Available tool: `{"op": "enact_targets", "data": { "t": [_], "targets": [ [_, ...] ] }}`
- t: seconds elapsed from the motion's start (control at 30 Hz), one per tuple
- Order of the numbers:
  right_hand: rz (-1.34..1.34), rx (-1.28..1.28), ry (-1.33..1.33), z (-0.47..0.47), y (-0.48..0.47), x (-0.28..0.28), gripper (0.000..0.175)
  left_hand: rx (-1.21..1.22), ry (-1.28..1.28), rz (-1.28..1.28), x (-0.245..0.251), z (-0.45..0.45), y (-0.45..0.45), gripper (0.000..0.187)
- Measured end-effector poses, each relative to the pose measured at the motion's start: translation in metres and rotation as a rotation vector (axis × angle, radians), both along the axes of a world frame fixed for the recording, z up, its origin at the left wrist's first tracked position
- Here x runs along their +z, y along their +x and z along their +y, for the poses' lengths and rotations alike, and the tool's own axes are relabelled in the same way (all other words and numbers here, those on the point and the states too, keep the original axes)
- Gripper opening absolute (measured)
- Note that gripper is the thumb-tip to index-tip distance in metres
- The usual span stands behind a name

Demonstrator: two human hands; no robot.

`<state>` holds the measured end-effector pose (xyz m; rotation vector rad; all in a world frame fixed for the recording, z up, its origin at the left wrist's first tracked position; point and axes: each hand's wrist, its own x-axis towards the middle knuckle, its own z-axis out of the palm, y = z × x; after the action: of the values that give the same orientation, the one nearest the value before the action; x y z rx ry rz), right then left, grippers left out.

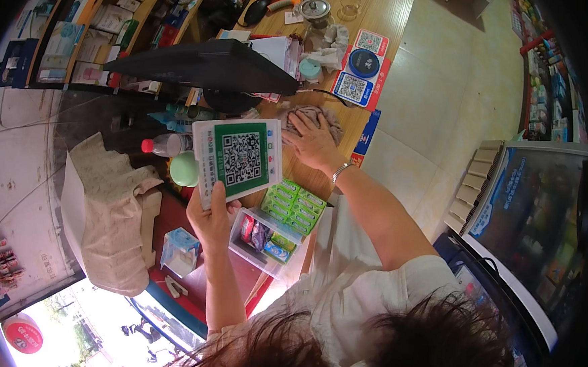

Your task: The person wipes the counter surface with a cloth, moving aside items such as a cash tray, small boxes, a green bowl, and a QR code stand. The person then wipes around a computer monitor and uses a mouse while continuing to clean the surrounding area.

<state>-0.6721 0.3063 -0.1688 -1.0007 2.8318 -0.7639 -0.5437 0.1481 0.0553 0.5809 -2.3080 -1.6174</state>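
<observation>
My left hand grips the lower edge of a white payment-code stand, its thumb on the front. The stand has a green panel with a printed code and is held up over the counter. My right hand lies spread on a crumpled greyish-brown cloth, pressing it on the wooden counter. A silver bracelet is on that wrist. Close below the stand are stacked green gum packs and a clear plastic box with small packets inside.
A black monitor stands beyond the stand. A payment-code board with a round blue disc lies at the counter edge, near a teal-lidded jar. A red-capped bottle and a green round object are at left.
</observation>
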Motion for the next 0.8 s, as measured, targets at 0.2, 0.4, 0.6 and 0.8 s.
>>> {"op": "enact_targets", "data": {
  "t": [0.2, 0.4, 0.6, 0.8],
  "targets": [
    [0.02, -0.043, 0.09, 0.03, -0.009, 0.0, 0.054, -0.03, 0.02, -0.007, -0.02, -0.007, 0.0, 0.018],
    [0.015, -0.099, 0.124, 0.065, -0.01, -0.001, 0.054, -0.025, 0.021, -0.039, -0.033, -0.013, -0.002, 0.019],
    [0.042, -0.126, 0.107, 0.076, 0.03, 0.003, 0.058, -0.085, 0.062, -0.028, -0.05, -0.021, -0.005, 0.019],
    [-0.014, 0.153, 0.051, 0.08, 0.082, 0.008, 0.052, -0.125, 0.041, -0.052, -0.057, -0.017, -0.016, 0.021]
  ]
}}
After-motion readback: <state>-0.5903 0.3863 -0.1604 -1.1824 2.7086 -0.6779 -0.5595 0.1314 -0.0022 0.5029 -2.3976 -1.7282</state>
